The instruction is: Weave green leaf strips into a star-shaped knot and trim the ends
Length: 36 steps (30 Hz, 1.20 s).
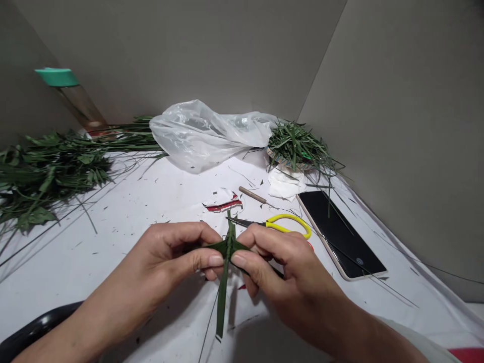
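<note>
Fingers [206, 259] above tablecloth [170, 194] (probably), grey walls [212, 55]

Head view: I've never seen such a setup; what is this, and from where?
No machine here: a person works bare-handed, filmed by a camera worn on the head, looking forward and down. The left hand and right hand pinch a folded green leaf piece between them. On the white cloth lie yellow-handled scissors, a brown-handled tool and a phone. Farther off are a plastic bag, a heap of green strips, leafy greens and a green-lidded bottle.
</note>
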{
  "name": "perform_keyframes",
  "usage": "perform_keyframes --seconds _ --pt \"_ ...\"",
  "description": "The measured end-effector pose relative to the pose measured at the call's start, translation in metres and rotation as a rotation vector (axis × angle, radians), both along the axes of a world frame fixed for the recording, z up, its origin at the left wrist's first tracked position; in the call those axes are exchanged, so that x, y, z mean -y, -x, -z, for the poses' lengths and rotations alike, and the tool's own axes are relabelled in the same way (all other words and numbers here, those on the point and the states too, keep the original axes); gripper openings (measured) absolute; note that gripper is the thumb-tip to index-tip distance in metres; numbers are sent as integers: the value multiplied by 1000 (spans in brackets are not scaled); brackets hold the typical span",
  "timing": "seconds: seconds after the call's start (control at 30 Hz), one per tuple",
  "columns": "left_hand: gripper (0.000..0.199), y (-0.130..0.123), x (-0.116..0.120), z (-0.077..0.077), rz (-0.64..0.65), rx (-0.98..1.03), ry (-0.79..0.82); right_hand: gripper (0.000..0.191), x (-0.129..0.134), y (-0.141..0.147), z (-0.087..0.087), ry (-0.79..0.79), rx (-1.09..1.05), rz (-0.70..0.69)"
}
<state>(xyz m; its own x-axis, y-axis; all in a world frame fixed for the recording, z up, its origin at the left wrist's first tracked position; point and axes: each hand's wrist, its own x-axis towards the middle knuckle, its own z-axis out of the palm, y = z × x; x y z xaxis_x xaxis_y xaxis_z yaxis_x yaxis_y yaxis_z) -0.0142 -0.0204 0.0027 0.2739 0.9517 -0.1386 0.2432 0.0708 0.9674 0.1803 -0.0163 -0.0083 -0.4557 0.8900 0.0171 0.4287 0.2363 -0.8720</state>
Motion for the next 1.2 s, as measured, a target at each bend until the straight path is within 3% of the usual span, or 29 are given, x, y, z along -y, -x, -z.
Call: perform_keyframes --seconds 0.17,0.47,0.77,1.03,1.13,1.2 --pt "16 -4 4 7 12 194 171 24 0 0 -2 114 -144 -13" --pt "16 -6 7 4 -5 319 259 13 0 0 0 415 -346 0" --pt "21 -5 7 9 -3 447 397 20 -9 -3 1 672 -537 -143" --pt "17 -11 12 13 17 528 429 23 -17 -4 11 798 -629 -321" --pt "23 -14 13 12 0 490 457 20 -18 -4 14 811 -639 -366" --pt "17 -17 13 10 31 449 465 16 -19 -4 16 857 -611 -405"
